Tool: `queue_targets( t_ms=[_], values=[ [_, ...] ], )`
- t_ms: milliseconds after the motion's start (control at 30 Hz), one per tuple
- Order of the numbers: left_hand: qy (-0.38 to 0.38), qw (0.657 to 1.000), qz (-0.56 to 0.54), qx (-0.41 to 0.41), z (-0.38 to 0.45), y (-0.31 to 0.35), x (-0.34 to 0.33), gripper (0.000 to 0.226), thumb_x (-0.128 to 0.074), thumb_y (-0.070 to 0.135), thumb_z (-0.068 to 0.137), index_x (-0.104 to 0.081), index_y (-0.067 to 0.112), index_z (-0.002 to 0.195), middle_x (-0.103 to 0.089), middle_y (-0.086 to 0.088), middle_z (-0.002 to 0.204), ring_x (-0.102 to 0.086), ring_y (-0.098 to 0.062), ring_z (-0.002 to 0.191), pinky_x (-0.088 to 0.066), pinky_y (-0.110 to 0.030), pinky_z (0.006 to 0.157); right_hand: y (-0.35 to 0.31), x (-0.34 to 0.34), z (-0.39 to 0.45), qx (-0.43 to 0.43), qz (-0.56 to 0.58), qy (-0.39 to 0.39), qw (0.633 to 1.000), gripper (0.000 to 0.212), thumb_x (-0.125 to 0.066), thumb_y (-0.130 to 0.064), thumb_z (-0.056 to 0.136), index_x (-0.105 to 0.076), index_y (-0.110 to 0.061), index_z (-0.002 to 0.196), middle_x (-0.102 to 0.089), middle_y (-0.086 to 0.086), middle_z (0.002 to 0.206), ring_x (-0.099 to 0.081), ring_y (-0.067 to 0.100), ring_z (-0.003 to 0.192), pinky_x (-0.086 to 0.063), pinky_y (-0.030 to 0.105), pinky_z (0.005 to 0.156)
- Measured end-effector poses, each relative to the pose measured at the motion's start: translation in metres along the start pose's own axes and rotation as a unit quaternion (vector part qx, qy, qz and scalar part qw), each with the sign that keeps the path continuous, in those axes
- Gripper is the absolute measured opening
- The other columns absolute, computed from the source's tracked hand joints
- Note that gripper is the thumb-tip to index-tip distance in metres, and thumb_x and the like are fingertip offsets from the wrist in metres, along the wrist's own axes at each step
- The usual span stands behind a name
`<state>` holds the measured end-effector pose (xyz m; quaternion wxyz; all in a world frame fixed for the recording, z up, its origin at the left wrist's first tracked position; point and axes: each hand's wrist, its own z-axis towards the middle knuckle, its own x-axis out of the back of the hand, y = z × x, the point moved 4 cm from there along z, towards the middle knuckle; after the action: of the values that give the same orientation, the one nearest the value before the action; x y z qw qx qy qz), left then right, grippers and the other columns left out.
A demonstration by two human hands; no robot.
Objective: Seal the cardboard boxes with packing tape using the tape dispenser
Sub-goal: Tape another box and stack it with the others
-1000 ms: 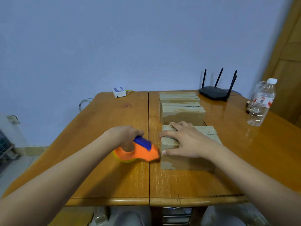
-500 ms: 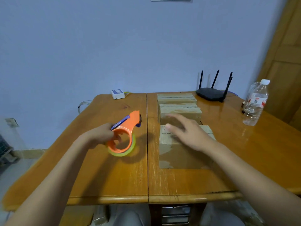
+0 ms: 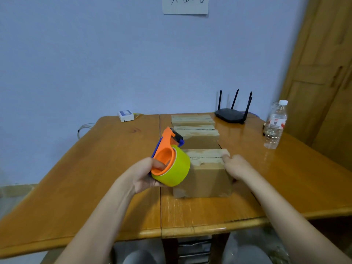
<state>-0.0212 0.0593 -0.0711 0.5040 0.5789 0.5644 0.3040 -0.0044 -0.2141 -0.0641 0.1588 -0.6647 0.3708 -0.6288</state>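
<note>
Lining up for a taping pass — left hand [image 3: 142, 175] grasping dispenser [image 3: 170, 161], lifted.
Right hand [image 3: 235, 166] gripping box [image 3: 206, 175] edge — next, dispenser down onto seam alongside.

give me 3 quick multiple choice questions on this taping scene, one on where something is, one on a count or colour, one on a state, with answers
1. Where is the water bottle?
A. on the floor
B. near the table's right edge
C. on top of a box

2. How many cardboard boxes are on the table?
A. one
B. five
C. three

3. What is the left hand doing?
A. gripping the tape dispenser above the table
B. lying flat on the table
C. holding the bottle

Answers:
1 B, it stands upright right of the router.
2 C, the nearest box, middle box and far box form a row.
3 A, its fingers curl through the orange frame.
</note>
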Motion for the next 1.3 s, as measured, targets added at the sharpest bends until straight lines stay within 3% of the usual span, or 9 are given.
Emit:
queue_targets(
  t_ms=[133, 300, 400, 500, 633, 733, 900, 1067, 1300],
  values=[
    [-0.009, 0.999, 0.036, -0.003, -0.004, 0.004, -0.006, 0.033, -0.055, -0.002, 0.088, -0.059, 0.005, 0.120, -0.071, -0.017, 0.097, -0.073, -0.029, 0.081, -0.059, -0.041, 0.064, -0.003, 0.001, -0.003, 0.012, -0.016, -0.001, 1.000, 0.059, -0.033, -0.041, 0.108, -0.051, 0.009, 0.133, -0.058, 0.008, 0.076, -0.058, 0.024, 0.069, -0.045, 0.034, 0.065],
    [-0.018, 0.999, 0.001, -0.031, -0.016, 0.005, -0.004, 0.024, -0.056, -0.003, 0.083, -0.061, 0.005, 0.105, -0.069, -0.012, 0.079, -0.069, -0.024, 0.071, -0.059, -0.039, 0.065, 0.007, 0.010, -0.006, 0.057, 0.099, 0.010, 0.993, 0.053, -0.042, -0.055, 0.102, -0.062, -0.006, 0.111, -0.065, 0.008, 0.101, -0.061, 0.023, 0.087, -0.046, 0.034, 0.073],
    [-0.009, 0.994, -0.080, -0.072, -0.023, 0.013, 0.002, 0.029, -0.051, -0.005, 0.083, -0.061, 0.005, 0.109, -0.069, -0.015, 0.085, -0.068, -0.029, 0.076, -0.060, -0.039, 0.061, 0.006, 0.016, -0.011, 0.092, 0.302, -0.017, 0.949, 0.064, -0.041, -0.066, 0.098, -0.067, -0.012, 0.122, -0.072, 0.006, 0.119, -0.066, 0.021, 0.110, -0.050, 0.041, 0.100],
    [0.003, 0.987, -0.135, -0.083, -0.025, 0.017, 0.008, 0.030, -0.047, -0.003, 0.090, -0.058, 0.007, 0.117, -0.070, -0.018, 0.096, -0.068, -0.033, 0.086, -0.060, -0.039, 0.059, -0.001, 0.018, -0.019, 0.082, 0.465, -0.029, 0.881, 0.055, -0.039, -0.056, 0.103, -0.067, -0.010, 0.115, -0.075, 0.009, 0.112, -0.069, 0.020, 0.106, -0.052, 0.040, 0.097],
    [0.024, 0.993, -0.100, -0.063, -0.025, 0.008, 0.006, 0.027, -0.051, -0.002, 0.091, -0.059, 0.006, 0.115, -0.069, -0.018, 0.094, -0.067, -0.033, 0.085, -0.060, -0.045, 0.069, 0.008, 0.008, -0.015, 0.077, 0.353, 0.012, 0.932, 0.049, -0.065, -0.050, 0.093, -0.054, -0.015, 0.127, -0.065, 0.006, 0.126, -0.064, 0.020, 0.111, -0.051, 0.044, 0.101],
    [0.034, 0.996, -0.065, -0.056, -0.024, -0.001, 0.006, 0.026, -0.056, -0.001, 0.088, -0.060, 0.005, 0.113, -0.068, -0.016, 0.091, -0.066, -0.029, 0.082, -0.058, -0.044, 0.078, 0.013, 0.001, -0.017, 0.093, 0.345, -0.022, 0.934, 0.067, -0.075, -0.030, 0.090, -0.044, -0.017, 0.148, -0.058, -0.002, 0.135, -0.061, 0.012, 0.111, -0.053, 0.030, 0.091],
    [0.036, 0.998, -0.020, -0.052, -0.025, -0.007, 0.010, 0.034, -0.067, 0.001, 0.077, -0.064, 0.008, 0.110, -0.072, -0.012, 0.091, -0.069, -0.025, 0.082, -0.055, -0.042, 0.082, 0.020, -0.003, -0.018, 0.144, 0.346, -0.016, 0.927, 0.064, -0.072, -0.001, 0.088, -0.048, -0.016, 0.145, -0.054, -0.002, 0.141, -0.050, 0.006, 0.123, -0.044, 0.024, 0.098],
    [0.044, 0.998, 0.003, -0.048, -0.025, -0.011, 0.020, 0.024, -0.060, 0.001, 0.087, -0.063, 0.008, 0.110, -0.070, -0.014, 0.093, -0.066, -0.027, 0.087, -0.054, -0.044, 0.082, 0.029, -0.003, -0.018, 0.105, 0.370, 0.012, 0.923, 0.035, -0.065, -0.039, 0.096, -0.056, -0.024, 0.127, -0.064, -0.002, 0.125, -0.062, 0.013, 0.109, -0.052, 0.035, 0.094],
    [0.031, 0.997, 0.059, -0.041, -0.025, -0.013, 0.024, 0.023, -0.058, 0.001, 0.091, -0.062, 0.012, 0.111, -0.074, -0.009, 0.091, -0.069, -0.023, 0.084, -0.056, -0.037, 0.074, 0.023, -0.012, -0.018, 0.107, 0.249, -0.011, 0.963, 0.050, -0.058, -0.053, 0.096, -0.051, -0.028, 0.138, -0.058, -0.002, 0.128, -0.057, 0.017, 0.115, -0.048, 0.037, 0.101]
  ],
)
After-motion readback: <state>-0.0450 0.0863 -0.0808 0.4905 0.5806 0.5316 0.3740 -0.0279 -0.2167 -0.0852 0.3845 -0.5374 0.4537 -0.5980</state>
